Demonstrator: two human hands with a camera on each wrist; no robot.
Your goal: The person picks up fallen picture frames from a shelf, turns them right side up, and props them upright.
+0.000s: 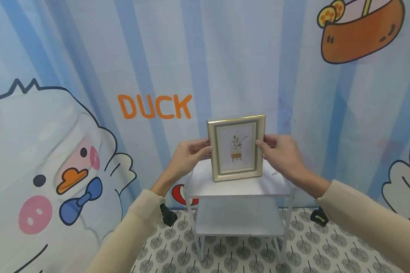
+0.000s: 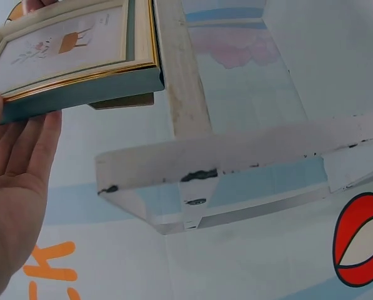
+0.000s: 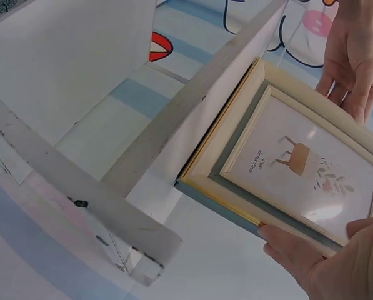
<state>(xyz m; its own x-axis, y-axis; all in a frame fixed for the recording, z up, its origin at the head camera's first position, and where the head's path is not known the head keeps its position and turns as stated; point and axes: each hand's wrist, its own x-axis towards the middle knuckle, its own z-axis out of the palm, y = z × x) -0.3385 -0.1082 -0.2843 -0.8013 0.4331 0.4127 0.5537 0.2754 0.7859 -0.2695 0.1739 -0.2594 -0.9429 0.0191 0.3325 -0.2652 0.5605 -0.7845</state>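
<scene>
I have the left hand (image 1: 186, 156) and right hand (image 1: 283, 152) pinching the frame (image 1: 237, 151) by its left and right sides, on or just above the table (image 1: 200, 185), curtain (image 1: 160, 49) beyond, seemingly positioning it, which calls next for checking its base before loosening.

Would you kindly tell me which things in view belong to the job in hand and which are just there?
Job in hand:
picture frame, gripped by left hand and right hand
white stand, probably: close by the frame

Just there:
printed curtain
tree-patterned floor
</scene>
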